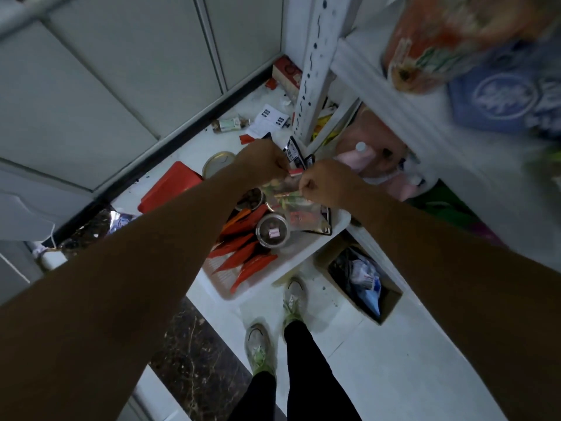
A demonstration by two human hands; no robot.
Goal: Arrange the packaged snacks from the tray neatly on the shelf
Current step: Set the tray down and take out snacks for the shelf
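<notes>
Over white tray [303,256] hangs clear, red-labelled snack packet [288,205].

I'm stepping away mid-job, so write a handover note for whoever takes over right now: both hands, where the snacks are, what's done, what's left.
Hands: the left hand and right hand both pinch one clear snack packet, held above the tray.
Tray: sits low beside the shelf, with orange packets and round tins in it.
Shelf: an orange bag and a blue bag sit on the upper board, both blurred.
Done: one packet lifted.
Left: shelve it, then the rest of the tray.
</notes>
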